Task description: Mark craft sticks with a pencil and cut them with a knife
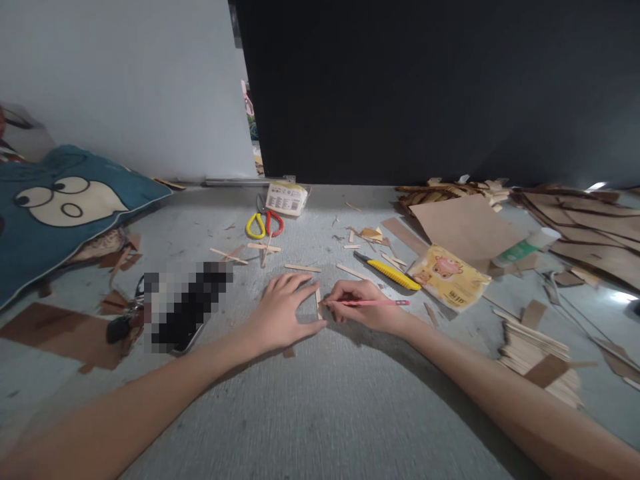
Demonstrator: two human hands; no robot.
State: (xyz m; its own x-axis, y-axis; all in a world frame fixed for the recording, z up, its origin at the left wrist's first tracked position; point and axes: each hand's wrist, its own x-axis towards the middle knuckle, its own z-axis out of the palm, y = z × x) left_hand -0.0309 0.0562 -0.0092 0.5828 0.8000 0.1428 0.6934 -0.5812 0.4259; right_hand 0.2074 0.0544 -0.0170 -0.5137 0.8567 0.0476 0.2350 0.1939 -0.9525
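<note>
I'd judge the pencil work only partway: one wooden stick [318, 303] lies mid-scene, another loose stick [303, 269] sits at its eleven o'clock, and a thick stack [533, 348], apparently unused, towards four. The left hand's [283, 310] fingers spread wide around the middle stick; the right hand's [357, 300] pinch a pink pencil [385, 303] beside it.

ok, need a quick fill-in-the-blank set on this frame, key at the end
1. The right hand holds a pencil coloured ____.
2. The left hand spans a wooden stick, with its ____ at the end nearer the person's body.
3. The scissors have one red handle and one ____ handle.
4. Of the two hands, the utility knife lies nearer the ____ one.

Missing words: pink; thumb; yellow; right.
</note>
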